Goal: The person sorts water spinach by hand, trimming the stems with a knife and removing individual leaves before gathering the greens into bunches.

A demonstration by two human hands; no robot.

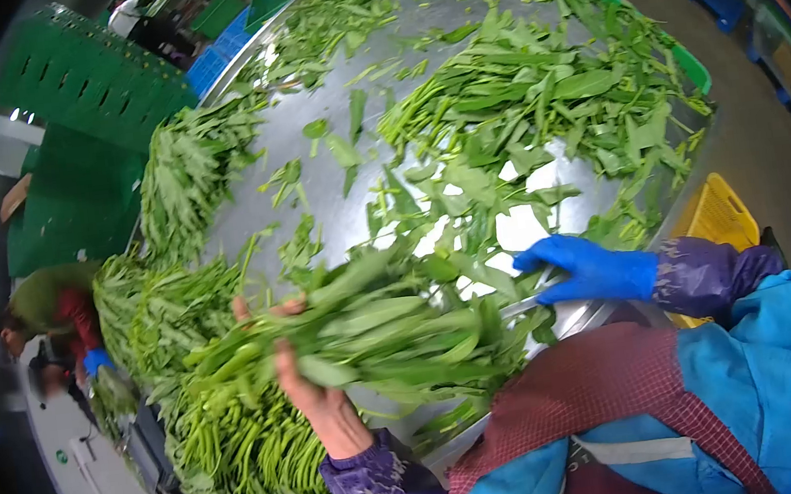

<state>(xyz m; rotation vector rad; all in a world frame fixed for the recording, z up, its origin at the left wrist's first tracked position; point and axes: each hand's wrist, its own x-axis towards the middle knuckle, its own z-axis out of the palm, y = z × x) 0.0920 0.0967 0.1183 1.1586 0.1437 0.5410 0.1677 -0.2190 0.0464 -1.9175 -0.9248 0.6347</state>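
Left hand (308, 382) clamps a fat bundle of leafy greens (395, 330) over the steel table (333, 215) near edge, gloved right hand (593, 268) closed on what looks like a knife (525, 307) at the bundle's end: overfull grip, so outer stems can slide out and drop.

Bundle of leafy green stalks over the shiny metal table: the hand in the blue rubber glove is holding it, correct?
No. In the head view the bare left hand has its grip on the bundle of leafy green stalks over the shiny metal table. The blue-gloved right hand is off to the bundle's side, at the table's edge.
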